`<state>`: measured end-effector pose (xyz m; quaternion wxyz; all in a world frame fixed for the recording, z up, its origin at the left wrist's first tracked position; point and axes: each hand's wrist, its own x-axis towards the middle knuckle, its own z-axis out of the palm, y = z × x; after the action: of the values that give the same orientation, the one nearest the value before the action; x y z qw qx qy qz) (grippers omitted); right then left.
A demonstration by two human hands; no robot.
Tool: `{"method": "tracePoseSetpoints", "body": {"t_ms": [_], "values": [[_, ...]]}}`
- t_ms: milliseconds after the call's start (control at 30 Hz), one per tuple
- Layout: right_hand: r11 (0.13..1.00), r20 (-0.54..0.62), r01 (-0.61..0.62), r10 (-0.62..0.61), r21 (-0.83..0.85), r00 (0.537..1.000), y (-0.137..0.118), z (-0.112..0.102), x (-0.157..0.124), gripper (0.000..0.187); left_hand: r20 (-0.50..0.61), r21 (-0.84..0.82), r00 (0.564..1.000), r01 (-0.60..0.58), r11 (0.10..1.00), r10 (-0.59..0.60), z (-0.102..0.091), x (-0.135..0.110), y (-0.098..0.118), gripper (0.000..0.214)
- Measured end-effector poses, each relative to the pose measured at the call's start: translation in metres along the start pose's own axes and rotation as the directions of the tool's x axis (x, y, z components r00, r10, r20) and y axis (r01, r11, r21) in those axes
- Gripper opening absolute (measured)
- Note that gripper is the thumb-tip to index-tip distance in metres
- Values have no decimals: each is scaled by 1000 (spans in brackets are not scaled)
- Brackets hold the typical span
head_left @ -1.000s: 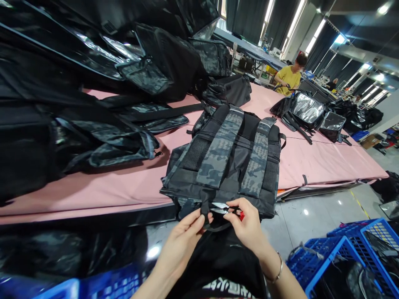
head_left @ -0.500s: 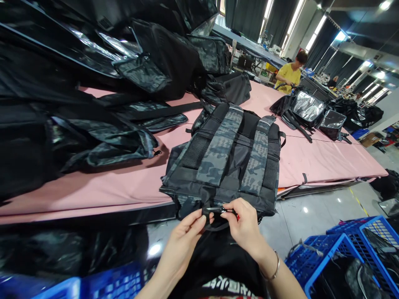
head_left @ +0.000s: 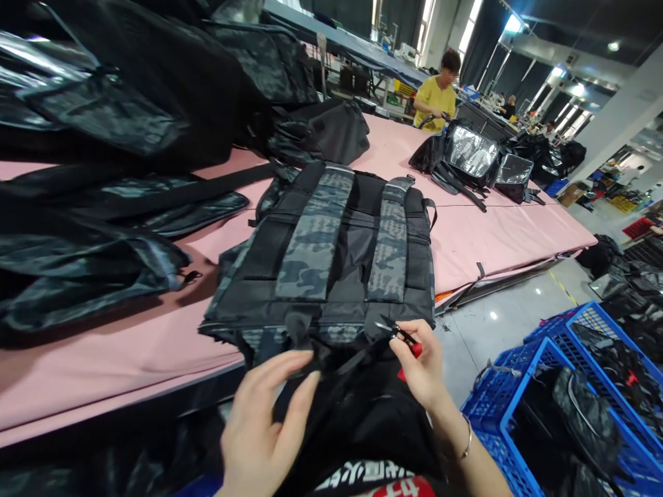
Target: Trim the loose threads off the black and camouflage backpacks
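A black and grey camouflage backpack (head_left: pixel 305 255) lies on the pink-covered table with its two shoulder straps facing up. Its lower edge points toward me, and dark webbing (head_left: pixel 357 359) hangs from that edge. My right hand (head_left: pixel 422 362) is closed around small thread snips (head_left: pixel 404 336) with a red part, their blades pointing left over the bag's lower right corner. My left hand (head_left: pixel 269 407) is at the lower left corner, thumb and fingers apart, beside a black strap end. Whether its fingertips touch that strap I cannot tell.
Dark bags (head_left: pixel 170 90) are heaped along the left of the pink table (head_left: pixel 518 235). Farther right lie more bags with silvery linings (head_left: pixel 474 153). A person in a yellow top (head_left: pixel 435 96) works across the table. Blue crates (head_left: pixel 523 373) holding dark pieces stand at lower right.
My hands have moved apart: the left drew back to the left and opened, the right shifted right with the snips. The view has turned to the right.
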<state>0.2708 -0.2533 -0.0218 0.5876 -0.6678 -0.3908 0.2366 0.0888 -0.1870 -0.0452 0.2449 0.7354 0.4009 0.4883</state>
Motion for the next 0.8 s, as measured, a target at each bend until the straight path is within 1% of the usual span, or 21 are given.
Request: {"method": "tracePoseSetpoints", "body": {"t_ms": [33, 67, 100, 133, 167, 200, 233, 267, 300, 367, 400, 433, 500, 633, 700, 800], "values": [[999, -15, -11, 11, 32, 1000, 4, -5, -4, 13, 102, 52, 987, -132, 990, 126, 2, 4, 2, 24], [999, -23, -13, 14, 52, 1000, 8, -9, -8, 13, 188, 94, 961, -225, 970, 205, 6, 7, 4, 26], [998, -26, -17, 19, 61, 999, 13, -12, -12, 13, 259, 132, 937, -277, 952, 236, 11, 9, 5, 29], [998, -25, -31, 33, 63, 999, 17, -14, -16, 14, 310, 170, 923, -289, 942, 227, 16, 11, 6, 31], [997, -22, -53, 55, 61, 998, 21, -16, -21, 13, 342, 189, 919, -271, 944, 195, 21, 12, 6, 33], [995, -18, -80, 81, 62, 997, 25, -16, -24, 13, 358, 175, 922, -220, 960, 146, 26, 13, 6, 34], [992, -14, -108, 110, 66, 994, 28, -16, -28, 14, 368, 124, 926, -139, 982, 85, 29, 13, 6, 35], [988, -10, -134, 135, 71, 991, 30, -16, -31, 14, 373, 49, 928, -30, 998, 9, 31, 13, 6, 36], [985, -6, -151, 152, 77, 988, 31, -15, -33, 15, 374, -32, 924, 97, 995, -77, 32, 13, 6, 36], [983, 7, -163, 163, 88, 987, 31, -12, -35, 17, 391, -152, 889, 320, 935, -240, 31, 13, 7, 37], [983, 18, -161, 160, 91, 987, 30, -11, -36, 17, 399, -182, 868, 391, 902, -296, 30, 13, 8, 38], [984, 30, -156, 154, 88, 988, 28, -9, -36, 17, 404, -196, 853, 434, 879, -331, 29, 12, 9, 38], [989, 52, -136, 133, 55, 990, 22, -5, -35, 18, 392, -202, 848, 458, 866, -357, 28, 11, 11, 36], [996, 73, -70, 74, -55, 995, 12, -1, -33, 17, 364, -196, 873, 414, 889, -326, 27, 7, 13, 33], [997, 69, -70, 73, -45, 995, 12, -1, -34, 17, 370, -197, 878, 392, 899, -303, 28, 5, 13, 33], [993, 38, -117, 116, 23, 992, 15, -4, -34, 18, 360, -192, 884, 382, 904, -297, 30, 4, 11, 33]]}}
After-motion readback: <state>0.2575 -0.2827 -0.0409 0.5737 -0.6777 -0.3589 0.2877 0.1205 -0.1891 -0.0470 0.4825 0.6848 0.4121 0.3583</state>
